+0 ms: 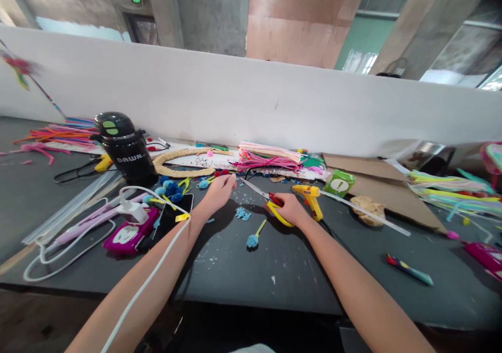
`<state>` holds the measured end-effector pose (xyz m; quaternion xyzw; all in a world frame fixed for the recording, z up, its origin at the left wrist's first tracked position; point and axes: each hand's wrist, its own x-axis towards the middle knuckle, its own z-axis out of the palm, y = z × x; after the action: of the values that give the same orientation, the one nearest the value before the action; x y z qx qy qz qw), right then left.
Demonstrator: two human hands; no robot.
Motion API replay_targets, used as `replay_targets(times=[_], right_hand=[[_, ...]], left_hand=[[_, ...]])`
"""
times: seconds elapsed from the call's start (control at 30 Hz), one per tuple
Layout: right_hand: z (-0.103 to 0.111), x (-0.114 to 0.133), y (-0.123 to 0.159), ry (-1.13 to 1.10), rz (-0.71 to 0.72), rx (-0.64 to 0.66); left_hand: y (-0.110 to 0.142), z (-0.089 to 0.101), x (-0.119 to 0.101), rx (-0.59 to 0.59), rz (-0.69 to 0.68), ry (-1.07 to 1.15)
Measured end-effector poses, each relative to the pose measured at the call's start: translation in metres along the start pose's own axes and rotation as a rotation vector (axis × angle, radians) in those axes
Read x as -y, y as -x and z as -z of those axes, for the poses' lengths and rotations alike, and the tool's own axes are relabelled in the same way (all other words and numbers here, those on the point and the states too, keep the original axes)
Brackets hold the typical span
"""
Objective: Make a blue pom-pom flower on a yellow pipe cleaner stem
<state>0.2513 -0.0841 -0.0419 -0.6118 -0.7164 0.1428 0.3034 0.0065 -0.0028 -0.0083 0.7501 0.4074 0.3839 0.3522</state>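
Note:
My right hand (pixel 289 209) is closed around the yellow and red handles of a pair of scissors (pixel 262 193). Their blades point left toward my left hand (pixel 219 190). That hand is closed in a pinch near the blade tips, on something too small to make out. Blue fluff scraps (pixel 242 214) and a blue pom-pom on a yellow stem (pixel 254 237) lie on the dark table (pixel 243 269) between my arms. A yellow glue gun (pixel 311 197) lies just right of my right hand.
A black bottle (pixel 126 147) stands at the left, with a magenta power strip (pixel 127 234) and white cable (pixel 58 261) in front. Pink pipe cleaners (pixel 270 159), a rope ring (pixel 180 163), cardboard (pixel 376 185) and a white partition (pixel 251 102) lie behind.

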Motion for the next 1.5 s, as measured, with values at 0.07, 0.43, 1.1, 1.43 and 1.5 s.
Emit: replay_targets(times=[0.07, 0.43, 1.1, 1.43, 1.5], right_hand=[[-0.0002, -0.0004, -0.0002, 0.001, 0.001, 0.003], [-0.0001, 0.0006, -0.001, 0.005, -0.018, -0.009], [0.0028, 0.0031, 0.0005, -0.011, -0.019, 0.03], [0.0023, 0.0016, -0.0001, 0.004, -0.005, 0.04], [0.0018, 0.0002, -0.0005, 0.004, -0.003, 0.036]], left_hand=[[-0.0004, -0.0002, 0.0009, 0.003, -0.003, -0.002], [0.0008, 0.0002, -0.0025, 0.016, -0.005, -0.004], [-0.0017, 0.0008, 0.0022, 0.041, 0.001, 0.095], [-0.0026, 0.0005, 0.0069, 0.046, -0.02, 0.08], [-0.0027, 0.0004, 0.0068, 0.045, -0.021, 0.077]])
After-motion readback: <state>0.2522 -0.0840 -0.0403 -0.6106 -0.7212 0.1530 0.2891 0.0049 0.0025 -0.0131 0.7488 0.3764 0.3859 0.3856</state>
